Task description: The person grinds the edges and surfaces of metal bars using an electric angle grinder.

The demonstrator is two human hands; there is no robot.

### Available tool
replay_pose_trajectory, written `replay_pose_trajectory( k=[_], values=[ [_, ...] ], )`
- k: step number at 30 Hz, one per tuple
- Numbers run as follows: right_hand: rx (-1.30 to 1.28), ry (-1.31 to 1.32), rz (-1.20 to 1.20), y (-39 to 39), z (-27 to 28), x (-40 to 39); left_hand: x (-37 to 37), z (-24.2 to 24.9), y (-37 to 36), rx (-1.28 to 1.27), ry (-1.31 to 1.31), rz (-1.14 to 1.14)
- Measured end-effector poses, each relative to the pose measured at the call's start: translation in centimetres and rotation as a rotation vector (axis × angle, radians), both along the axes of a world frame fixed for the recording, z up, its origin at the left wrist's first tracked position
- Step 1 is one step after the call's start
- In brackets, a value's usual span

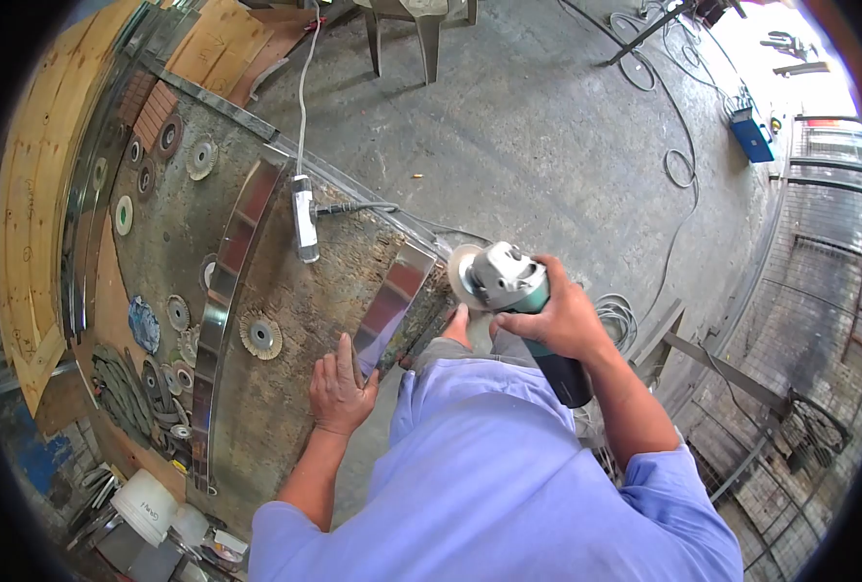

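Note:
My right hand is wrapped round the body of an angle grinder, with its disc facing left towards the workbench. The disc is apart from the short shiny metal strip, which lies slanted at the bench's right edge. My left hand holds the near end of this strip, with the fingers along its left side and the thumb on its right. A longer curved metal strip lies further left on the worn bench. Between the two strips sits a round flap disc.
A white power socket with a plugged-in cable lies at the bench's far edge. Several grinding discs, gloves and a white bucket are on the left. Behind are a plastic chair, a blue machine and loose floor cables.

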State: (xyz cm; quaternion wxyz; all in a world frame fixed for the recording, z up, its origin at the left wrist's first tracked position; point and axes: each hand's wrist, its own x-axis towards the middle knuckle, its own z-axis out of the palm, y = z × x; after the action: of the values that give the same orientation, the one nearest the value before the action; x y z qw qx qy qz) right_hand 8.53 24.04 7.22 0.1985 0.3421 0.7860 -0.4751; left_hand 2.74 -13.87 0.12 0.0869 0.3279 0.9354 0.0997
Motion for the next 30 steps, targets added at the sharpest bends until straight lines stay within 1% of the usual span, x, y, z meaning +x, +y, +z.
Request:
replay_pose_trajectory(
  k=[3,5,9,12,15,17,18,21,22,25,26,30],
  values=[
    [-0.023,-0.002,0.022,1.7,1.2,0.8,0.3,-0.1,0.3,-0.002,-0.076,0.103],
    [-0.033,0.014,0.017,2.6,1.7,0.9,-0.3,0.6,1.4,-0.005,-0.111,0.133],
    [-0.077,0.026,0.019,4.7,1.2,0.5,-1.8,1.6,3.5,-0.003,-0.256,0.170],
    [-0.157,0.050,0.054,7.1,0.1,-1.0,-2.3,1.6,2.9,-0.008,-0.411,0.164],
    [-0.227,0.046,0.111,9.4,-2.4,-2.3,-2.0,2.8,5.0,-0.137,-0.273,0.116],
    [-0.277,0.016,0.166,11.0,-4.3,-3.4,-1.6,2.8,7.2,-0.148,-0.203,0.156],
    [-0.356,-0.012,0.210,11.9,-5.3,-4.1,-1.6,2.6,8.7,-0.150,-0.161,0.180],
    [-0.423,-0.027,0.313,13.6,-8.6,-5.4,-2.5,1.0,12.9,-0.166,-0.142,0.274],
    [-0.415,-0.076,0.374,13.9,-9.0,-6.2,-3.1,0.3,14.0,-0.077,-0.071,0.204],
    [-0.417,-0.093,0.520,14.7,-10.5,-7.5,-3.1,0.1,14.8,-0.077,-0.078,0.154],
    [-0.387,-0.062,0.598,14.8,-11.2,-7.8,-2.8,0.0,14.5,-0.078,-0.089,0.153],
    [-0.594,-0.102,0.598,14.7,-12.2,-10.0,-2.8,-0.2,13.6,-0.066,-0.098,0.147]
  ],
)
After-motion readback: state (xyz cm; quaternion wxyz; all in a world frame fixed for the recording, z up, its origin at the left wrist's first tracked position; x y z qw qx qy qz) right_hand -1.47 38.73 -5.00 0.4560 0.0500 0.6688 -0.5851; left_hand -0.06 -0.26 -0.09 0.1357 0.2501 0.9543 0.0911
